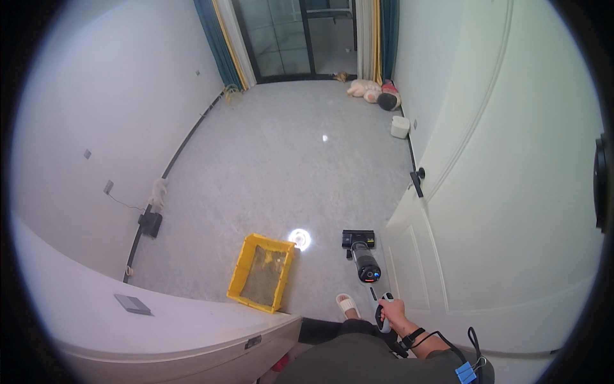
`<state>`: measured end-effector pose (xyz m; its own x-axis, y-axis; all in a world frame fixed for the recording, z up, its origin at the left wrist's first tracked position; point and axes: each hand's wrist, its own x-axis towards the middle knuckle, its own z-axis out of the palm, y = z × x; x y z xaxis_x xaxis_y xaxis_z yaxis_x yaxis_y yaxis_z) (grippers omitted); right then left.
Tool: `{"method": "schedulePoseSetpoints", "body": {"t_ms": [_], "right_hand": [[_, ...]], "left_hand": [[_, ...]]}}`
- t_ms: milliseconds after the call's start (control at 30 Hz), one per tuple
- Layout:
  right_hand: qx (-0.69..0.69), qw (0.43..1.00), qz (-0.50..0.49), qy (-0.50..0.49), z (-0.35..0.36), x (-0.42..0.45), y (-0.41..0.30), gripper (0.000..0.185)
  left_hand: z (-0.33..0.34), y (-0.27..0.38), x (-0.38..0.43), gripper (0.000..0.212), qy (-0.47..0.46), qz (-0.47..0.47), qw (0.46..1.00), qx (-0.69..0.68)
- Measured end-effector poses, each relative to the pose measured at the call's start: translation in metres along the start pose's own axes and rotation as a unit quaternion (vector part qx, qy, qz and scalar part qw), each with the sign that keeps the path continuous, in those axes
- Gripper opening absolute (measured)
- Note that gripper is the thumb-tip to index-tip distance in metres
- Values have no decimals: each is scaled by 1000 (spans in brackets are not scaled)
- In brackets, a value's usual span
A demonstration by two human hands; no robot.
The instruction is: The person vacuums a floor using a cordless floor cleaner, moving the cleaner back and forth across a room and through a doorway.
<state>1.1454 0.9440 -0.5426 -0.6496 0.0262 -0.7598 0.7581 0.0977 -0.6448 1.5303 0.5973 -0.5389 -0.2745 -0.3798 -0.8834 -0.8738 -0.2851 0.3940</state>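
Note:
My right hand [393, 311] is closed around the grey handle [383, 324] of an upright floor washer. The washer's dark body [366, 268] leans up from its black floor head [358, 238], which rests on the grey floor beside the open door. A small display is lit on top of the body. Left of the washer stands a yellow plastic tub [235, 283] holding greyish granular material. My slippered foot [348, 306] shows between the tub and the handle. My left hand is out of view.
A white door [412, 264] with a black handle stands close on the right. A black box [151, 224] and a small white animal or plush [158, 193] are by the left wall. Plush toys [363, 90] and a white bin [400, 127] lie along the far right.

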Motion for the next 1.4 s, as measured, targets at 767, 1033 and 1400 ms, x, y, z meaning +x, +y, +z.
{"method": "schedulePoseSetpoints", "body": {"t_ms": [767,1033,1400], "right_hand": [[35,981,-190,-15,110,502,-177,12],[54,996,-72,-13,140,390,-129,16],[-81,994,-40,58,5,135,58,30]], "left_hand": [[7,-34,-137,41,-7,-187,982,29],[13,-61,-154,33,21,-88,971,222],[-30,-94,-63,30,29,11,958,286]]}}
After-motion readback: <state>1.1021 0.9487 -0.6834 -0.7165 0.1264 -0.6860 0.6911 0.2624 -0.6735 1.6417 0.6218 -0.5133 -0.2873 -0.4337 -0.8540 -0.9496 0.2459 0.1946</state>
